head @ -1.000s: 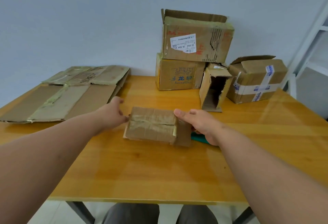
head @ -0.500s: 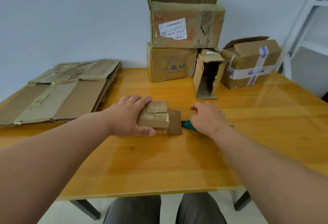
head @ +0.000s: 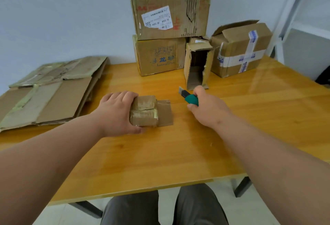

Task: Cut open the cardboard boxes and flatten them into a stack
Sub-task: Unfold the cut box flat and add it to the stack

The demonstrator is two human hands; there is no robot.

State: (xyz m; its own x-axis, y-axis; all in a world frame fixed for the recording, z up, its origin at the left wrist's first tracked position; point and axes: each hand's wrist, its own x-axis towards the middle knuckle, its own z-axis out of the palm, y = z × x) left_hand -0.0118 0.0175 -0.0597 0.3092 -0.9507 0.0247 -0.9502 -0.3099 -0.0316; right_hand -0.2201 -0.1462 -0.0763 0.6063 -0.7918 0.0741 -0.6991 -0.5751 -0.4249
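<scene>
A small taped cardboard box (head: 145,112) lies in the middle of the wooden table (head: 160,153), with one loose flap flat on its right side. My left hand (head: 117,112) grips the box's left end, fingers over the top and thumb along the near side. My right hand (head: 205,107) holds a green utility knife (head: 189,97) just right of the box, lifted off the table, its blade pointing away to the left. A stack of flattened cardboard (head: 51,89) lies at the table's left edge.
At the back stand several more boxes: a large open one (head: 169,9) on top of a printed one (head: 159,57), a narrow open box (head: 198,66) standing on end, and a blue-and-white taped box (head: 241,48). A white shelf frame (head: 307,10) stands right.
My right hand picked the green knife up from the table beside the box and raised it. My left hand moved from the box's far left corner to grip its left end.
</scene>
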